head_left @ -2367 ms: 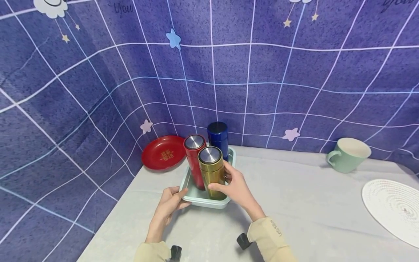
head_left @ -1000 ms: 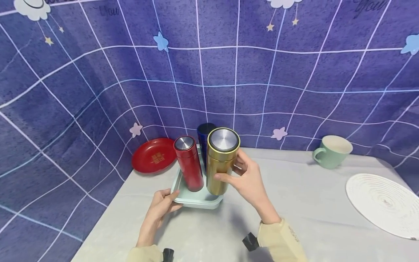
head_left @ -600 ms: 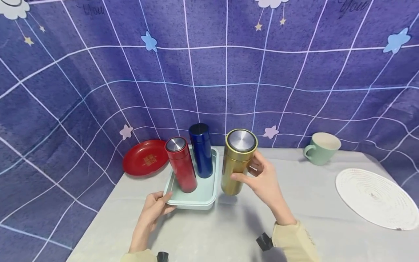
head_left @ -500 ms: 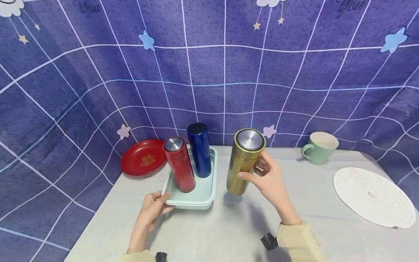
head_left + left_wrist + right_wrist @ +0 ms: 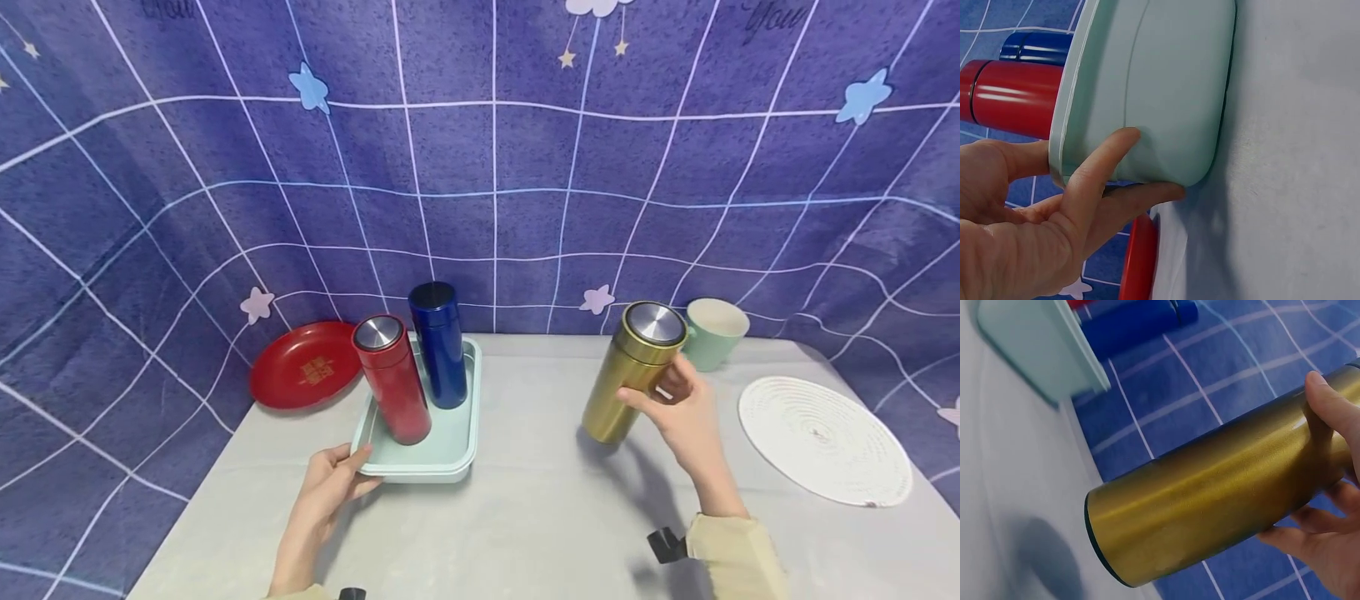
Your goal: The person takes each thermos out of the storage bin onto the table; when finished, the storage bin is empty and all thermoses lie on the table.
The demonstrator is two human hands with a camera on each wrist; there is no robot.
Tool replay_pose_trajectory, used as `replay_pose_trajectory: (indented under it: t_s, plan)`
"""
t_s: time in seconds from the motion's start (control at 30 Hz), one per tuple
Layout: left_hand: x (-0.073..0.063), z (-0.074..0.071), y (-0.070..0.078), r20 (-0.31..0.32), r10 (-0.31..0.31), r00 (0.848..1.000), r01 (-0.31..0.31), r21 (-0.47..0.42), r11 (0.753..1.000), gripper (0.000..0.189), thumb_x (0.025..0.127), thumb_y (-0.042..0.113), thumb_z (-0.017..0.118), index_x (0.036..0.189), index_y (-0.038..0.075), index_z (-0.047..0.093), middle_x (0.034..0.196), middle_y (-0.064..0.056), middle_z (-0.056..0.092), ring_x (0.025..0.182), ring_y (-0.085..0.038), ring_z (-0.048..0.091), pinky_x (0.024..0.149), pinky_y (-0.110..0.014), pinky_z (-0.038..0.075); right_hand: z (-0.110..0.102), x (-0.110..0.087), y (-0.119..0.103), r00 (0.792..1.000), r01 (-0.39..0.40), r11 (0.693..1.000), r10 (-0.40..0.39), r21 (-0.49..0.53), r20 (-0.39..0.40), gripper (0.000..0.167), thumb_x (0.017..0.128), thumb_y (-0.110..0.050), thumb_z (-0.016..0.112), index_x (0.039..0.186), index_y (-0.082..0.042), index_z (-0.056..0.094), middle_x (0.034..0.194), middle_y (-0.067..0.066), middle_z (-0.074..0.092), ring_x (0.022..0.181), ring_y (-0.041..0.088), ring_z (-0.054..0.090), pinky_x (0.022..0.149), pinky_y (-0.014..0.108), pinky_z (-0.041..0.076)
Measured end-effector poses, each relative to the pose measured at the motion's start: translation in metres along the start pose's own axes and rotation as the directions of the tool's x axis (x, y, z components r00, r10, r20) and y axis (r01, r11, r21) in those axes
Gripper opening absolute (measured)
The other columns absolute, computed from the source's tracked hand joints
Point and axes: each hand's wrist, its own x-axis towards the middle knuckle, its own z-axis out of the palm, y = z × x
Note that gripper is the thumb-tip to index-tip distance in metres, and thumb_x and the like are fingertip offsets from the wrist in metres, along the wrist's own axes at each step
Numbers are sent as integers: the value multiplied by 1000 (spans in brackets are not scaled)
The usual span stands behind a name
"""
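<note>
Gold flask [image 5: 625, 372] tilted above table [image 5: 525, 517], right hand [image 5: 686, 414] curled round its upper half, left hand [image 5: 327, 486] gripping tray [image 5: 446, 450]

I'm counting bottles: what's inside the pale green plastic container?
Inside the pale green plastic container stand a red vacuum flask and a blue vacuum flask. What lies directly under their bases is covered and cannot be seen.

Cream sleeves [image 5: 737, 557], the left mostly cropped; beside each, a small black fitting [image 5: 664, 546], apparently boxy.

“You” [image 5: 775, 17], twice, on purple backdrop [image 5: 532, 150]
</note>
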Motion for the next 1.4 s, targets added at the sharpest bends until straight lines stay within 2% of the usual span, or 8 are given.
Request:
replay_pose_trajectory:
  t_s: [0.07,0.23,0.43,0.67,0.87,1.17,1.3,1.4]
  plan:
    - [0,-1,0,-2,-3,1000,3,12,1000,47,102,8,46,134,-25,36,134,-43,44,115,-42,57,86,-37,59,-10,1,4,1000,-13,1000,13,10,-27,66,74,9,79,133,-11,58,105,-12,70,95,5,67,86,15,57]
    - [-1,-3,1,-11,-18,1000,19,25,1000,49,102,9,47,135,-25,34,136,-42,42,115,-41,57,86,-36,60,-31,3,13,990,-68,997,61,-48,-126,69,74,7,81,135,-12,57,104,-16,69,95,1,65,84,9,55]
    - [-3,-6,2,-13,-21,1000,22,30,999,50,103,9,45,136,-25,32,136,-43,41,115,-40,57,86,-35,60,-45,3,24,973,-126,991,115,-41,-202,69,72,5,83,134,-12,59,102,-16,68,94,0,65,81,7,55]
    - [-5,-8,0,-15,-37,999,37,31,999,50,103,9,45,136,-25,32,136,-42,42,116,-40,57,86,-34,60,-50,1,36,970,-168,975,138,-144,-202,70,73,-1,84,136,-12,57,102,-20,66,95,-4,62,82,7,54]
    - [-5,-6,1,-1,-37,999,37,29,999,50,103,9,44,137,-25,30,138,-42,39,121,-43,51,87,-33,59,-50,1,39,966,-176,973,142,-148,-215,69,73,0,84,135,-13,57,101,-21,65,94,-4,63,82,7,54]
    - [1,-3,3,11,-24,1000,24,34,999,50,103,9,44,138,-25,29,138,-42,39,119,-43,53,86,-33,59,-54,3,40,968,-170,980,147,-100,-202,64,77,0,81,134,-16,56,110,-15,64,100,-1,61,85,7,52]
    - [2,-2,2,3,-27,1000,27,48,998,50,103,9,44,137,-24,31,137,-41,41,115,-41,58,85,-33,60,-53,2,42,967,-193,972,165,-131,-196,63,80,-4,80,135,-18,54,114,-14,62,105,-1,59,88,7,51]
    - [2,0,2,1,-31,1000,31,54,998,50,103,10,44,137,-24,32,136,-41,42,115,-41,58,85,-32,60,-53,0,42,965,-210,961,174,-181,-194,63,82,-8,79,138,-19,51,123,-6,61,113,3,57,95,11,50]
